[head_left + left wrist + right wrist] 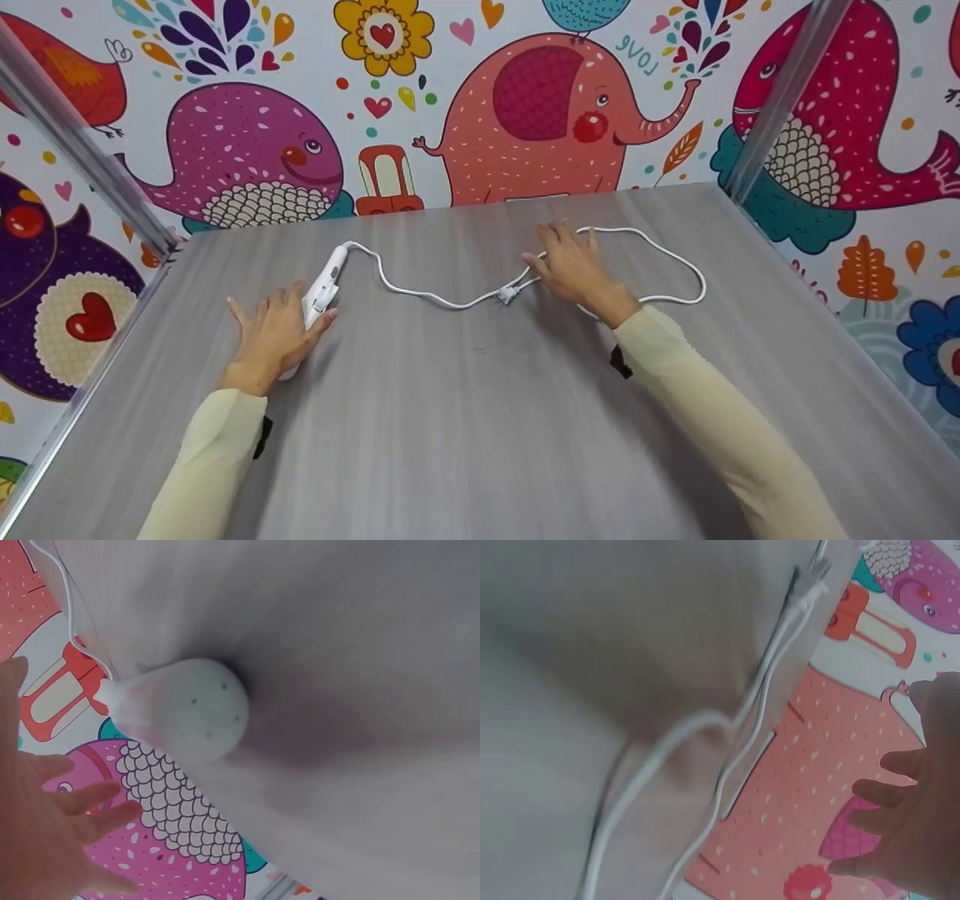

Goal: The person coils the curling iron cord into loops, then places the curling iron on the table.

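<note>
A white hand-held appliance, like a hair styling iron point(327, 283), lies aslant on the left of the table, its cord end pointing away. My left hand point(274, 330) is over its near part with fingers spread, hiding some of it. The left wrist view shows its rounded end point(206, 709) with small dark dots, apart from the fingers. A white cord point(420, 292) winds rightward to a plug point(508, 294) and a wide loop. Above the cord beside the plug, my right hand point(574, 270) has its fingers spread and grips nothing; whether it touches the cord, I cannot tell.
The grey wood-grain table point(465, 420) ends at the back against a wall point(465, 90) printed with cartoon animals. Metal posts point(780, 105) stand at the back corners. A metal rail point(97, 390) runs along the left edge.
</note>
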`<state>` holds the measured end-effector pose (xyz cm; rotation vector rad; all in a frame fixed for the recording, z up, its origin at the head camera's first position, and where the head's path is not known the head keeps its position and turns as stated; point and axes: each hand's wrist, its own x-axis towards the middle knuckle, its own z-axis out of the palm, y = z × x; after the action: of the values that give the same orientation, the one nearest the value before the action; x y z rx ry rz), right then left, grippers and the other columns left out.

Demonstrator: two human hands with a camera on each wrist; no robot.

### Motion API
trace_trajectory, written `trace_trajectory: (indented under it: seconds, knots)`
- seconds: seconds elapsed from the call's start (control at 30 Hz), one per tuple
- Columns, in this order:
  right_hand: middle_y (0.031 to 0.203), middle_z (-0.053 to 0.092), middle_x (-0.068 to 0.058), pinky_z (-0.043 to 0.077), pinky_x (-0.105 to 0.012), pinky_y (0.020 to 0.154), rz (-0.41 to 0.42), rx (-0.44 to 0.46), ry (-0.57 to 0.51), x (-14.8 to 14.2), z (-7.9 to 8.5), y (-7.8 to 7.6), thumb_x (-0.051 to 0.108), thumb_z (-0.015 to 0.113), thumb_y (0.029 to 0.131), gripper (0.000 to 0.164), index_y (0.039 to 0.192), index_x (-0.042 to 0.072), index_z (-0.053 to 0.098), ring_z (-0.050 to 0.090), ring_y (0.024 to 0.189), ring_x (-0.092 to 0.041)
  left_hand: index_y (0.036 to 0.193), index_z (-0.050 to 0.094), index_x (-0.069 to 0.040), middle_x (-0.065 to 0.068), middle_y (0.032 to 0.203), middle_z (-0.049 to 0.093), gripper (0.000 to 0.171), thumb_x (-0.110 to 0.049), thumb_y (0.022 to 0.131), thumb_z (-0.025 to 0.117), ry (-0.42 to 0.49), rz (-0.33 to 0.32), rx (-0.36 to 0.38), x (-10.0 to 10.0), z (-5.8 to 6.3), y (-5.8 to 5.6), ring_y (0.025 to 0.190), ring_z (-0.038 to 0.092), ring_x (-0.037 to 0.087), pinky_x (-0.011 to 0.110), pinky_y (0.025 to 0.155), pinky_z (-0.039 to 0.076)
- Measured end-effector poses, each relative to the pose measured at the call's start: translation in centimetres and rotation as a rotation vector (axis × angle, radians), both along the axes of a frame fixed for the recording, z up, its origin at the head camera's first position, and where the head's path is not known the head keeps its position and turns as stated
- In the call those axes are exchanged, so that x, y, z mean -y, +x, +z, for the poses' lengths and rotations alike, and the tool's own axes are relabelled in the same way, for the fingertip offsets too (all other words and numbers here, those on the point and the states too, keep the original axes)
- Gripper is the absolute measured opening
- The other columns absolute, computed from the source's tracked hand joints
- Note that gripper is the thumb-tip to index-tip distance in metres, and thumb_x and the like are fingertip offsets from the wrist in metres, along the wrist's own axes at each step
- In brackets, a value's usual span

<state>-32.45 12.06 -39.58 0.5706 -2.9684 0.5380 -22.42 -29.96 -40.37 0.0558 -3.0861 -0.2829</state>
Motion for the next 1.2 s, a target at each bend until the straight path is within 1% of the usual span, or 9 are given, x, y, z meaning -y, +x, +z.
trace_trajectory:
  seconds: [0.13,0.23,0.33,0.43,0.57,0.67,0.87,0.97,1.2]
  knots:
    - [0.153,0.041,-0.020,0.023,-0.059,0.119,0.047,-0.012,-0.093,1.3,-0.6,0.2,0.044,0.048,0.104,0.063,0.150,0.002,0.039,0.038,0.145,-0.035,0.151,0.028,0.006,0.040,0.143,0.042,0.085,-0.062,0.100,0.040,0.022,0.031,0.017,0.0,-0.5,0.3,0.134,0.038,0.058,0.082,0.107,-0.004]
    - [0.151,0.045,-0.020,0.029,-0.054,0.119,0.065,0.030,-0.181,2.3,-0.9,0.3,0.041,0.051,0.104,0.061,0.149,0.001,0.042,0.042,0.142,-0.035,0.151,0.027,0.007,0.042,0.141,0.042,0.084,-0.061,0.102,0.036,0.031,0.042,0.038,0.0,-1.0,0.5,0.132,0.038,0.060,0.083,0.106,0.003]
    - [0.149,0.047,-0.019,0.034,-0.049,0.117,0.071,0.135,-0.325,3.4,-1.2,0.4,0.038,0.055,0.102,0.059,0.147,0.001,0.045,0.044,0.141,-0.035,0.150,0.027,0.009,0.043,0.137,0.043,0.081,-0.057,0.104,0.034,0.051,0.061,0.059,0.1,-1.6,0.7,0.128,0.041,0.060,0.080,0.103,0.019]
    - [0.149,0.049,-0.018,0.036,-0.047,0.117,0.069,0.269,-0.500,4.4,-1.4,0.4,0.035,0.059,0.101,0.057,0.146,0.002,0.047,0.045,0.142,-0.033,0.148,0.027,0.010,0.044,0.135,0.042,0.078,-0.055,0.105,0.034,0.076,0.088,0.082,0.2,-2.0,0.8,0.125,0.043,0.060,0.074,0.096,0.029]
    - [0.148,0.052,-0.017,0.038,-0.044,0.116,0.072,0.405,-0.670,5.5,-1.6,0.5,0.032,0.060,0.100,0.055,0.145,0.002,0.049,0.047,0.140,-0.030,0.147,0.027,0.012,0.045,0.133,0.043,0.077,-0.052,0.105,0.035,0.111,0.112,0.104,0.1,-2.3,0.7,0.124,0.043,0.061,0.072,0.097,0.032]
    - [0.147,0.053,-0.017,0.039,-0.043,0.115,0.088,0.487,-0.765,6.4,-1.9,0.4,0.027,0.061,0.100,0.053,0.144,0.001,0.048,0.049,0.138,-0.030,0.145,0.028,0.013,0.044,0.129,0.046,0.076,-0.049,0.104,0.039,0.133,0.118,0.115,0.1,-2.4,0.7,0.120,0.047,0.060,0.070,0.096,0.035]
    - [0.149,0.049,-0.021,0.037,-0.045,0.116,0.096,0.696,-0.977,8.2,-2.8,-0.1,0.022,0.058,0.101,0.051,0.144,-0.004,0.046,0.047,0.141,-0.034,0.142,0.028,0.018,0.043,0.125,0.049,0.072,-0.040,0.104,0.047,0.203,0.129,0.133,0.8,-2.3,0.4,0.110,0.055,0.054,0.062,0.091,0.044]
    - [0.150,0.047,-0.022,0.038,-0.045,0.116,0.104,0.753,-1.011,9.2,-3.3,-0.4,0.020,0.058,0.101,0.051,0.144,-0.005,0.046,0.046,0.142,-0.034,0.141,0.029,0.019,0.043,0.125,0.050,0.074,-0.041,0.103,0.050,0.228,0.144,0.153,1.0,-2.0,0.0,0.107,0.057,0.051,0.060,0.090,0.046]
    - [0.149,0.052,-0.012,0.041,-0.040,0.114,0.062,0.796,-0.886,11.4,-3.5,-0.7,0.028,0.061,0.100,0.057,0.148,0.003,0.044,0.050,0.139,-0.025,0.134,0.038,0.019,0.042,0.120,0.052,0.071,-0.040,0.100,0.058,0.231,0.173,0.165,0.8,-1.6,-0.7,0.100,0.057,0.047,0.058,0.085,0.047]
